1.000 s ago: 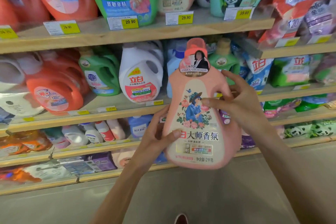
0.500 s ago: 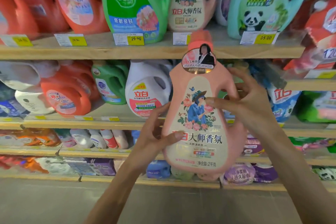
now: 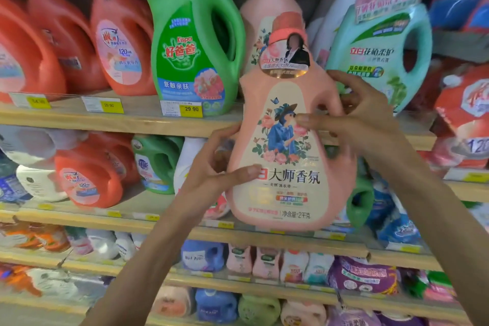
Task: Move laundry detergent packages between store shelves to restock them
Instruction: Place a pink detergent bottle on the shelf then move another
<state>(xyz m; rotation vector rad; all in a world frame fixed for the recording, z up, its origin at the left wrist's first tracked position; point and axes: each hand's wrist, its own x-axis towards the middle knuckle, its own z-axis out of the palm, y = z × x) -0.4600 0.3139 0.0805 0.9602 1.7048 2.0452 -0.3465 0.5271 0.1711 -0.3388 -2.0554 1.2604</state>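
I hold a pink detergent bottle point(image 3: 288, 156) with a cream floral label and a coral cap upright in front of the shelves. My left hand point(image 3: 217, 169) grips its lower left side, thumb across the label. My right hand point(image 3: 354, 119) holds its right side at the handle hole, one finger lying over the label picture. Its cap reaches the level of the upper wooden shelf point(image 3: 127, 119). A matching pink bottle point(image 3: 260, 21) stands on that shelf directly behind it.
On the upper shelf stand a green Kispa jug point(image 3: 190, 45), red-orange jugs point(image 3: 119, 42) and a teal panda-brand jug point(image 3: 381, 55). Lower shelves hold more jugs and soft refill pouches point(image 3: 362, 275). Yellow price tags point(image 3: 189, 109) line the shelf edges.
Both hands have lifted the pink bottle from the middle-shelf level up toward the upper shelf. The view has tilted upward and moved closer to the shelves.
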